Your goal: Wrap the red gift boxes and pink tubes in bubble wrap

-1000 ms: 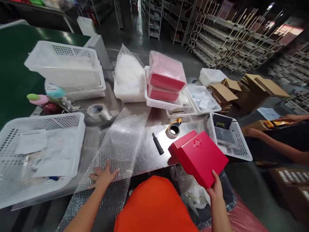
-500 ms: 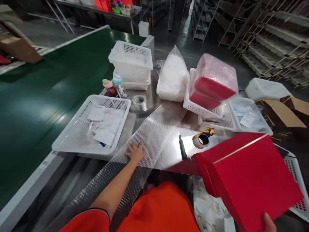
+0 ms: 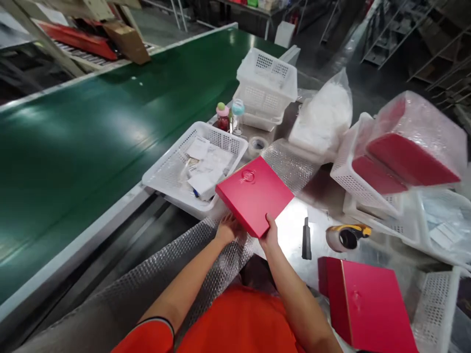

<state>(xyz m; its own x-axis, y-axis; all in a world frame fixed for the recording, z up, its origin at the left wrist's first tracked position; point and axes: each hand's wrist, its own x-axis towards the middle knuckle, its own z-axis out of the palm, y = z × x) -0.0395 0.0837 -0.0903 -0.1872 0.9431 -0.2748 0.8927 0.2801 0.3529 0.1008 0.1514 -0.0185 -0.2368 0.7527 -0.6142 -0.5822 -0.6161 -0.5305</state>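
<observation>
A flat red box (image 3: 255,196) with a round emblem on its lid is tilted above the bubble wrap (image 3: 290,164). My right hand (image 3: 270,233) is closed on its near right corner, thumb on top. My left hand (image 3: 228,229) is at the box's near left edge, over the wrap; its fingers are partly hidden under the box, so their grip is unclear. The wrap runs from the tabletop down past my left forearm. Another red box (image 3: 379,304) with a gold line lies at the right.
A white basket (image 3: 167,171) with papers stands left, beside the green conveyor (image 3: 91,142). A black-handled cutter (image 3: 306,240) and a tape dispenser (image 3: 346,238) lie on the metal table. Behind are stacked baskets (image 3: 267,93), a tape roll (image 3: 257,145) and wrapped red boxes (image 3: 415,142).
My right hand has come from the far right to the middle with a red box. My left hand, spread flat on the bubble wrap before, is now beside the box. The view has turned left.
</observation>
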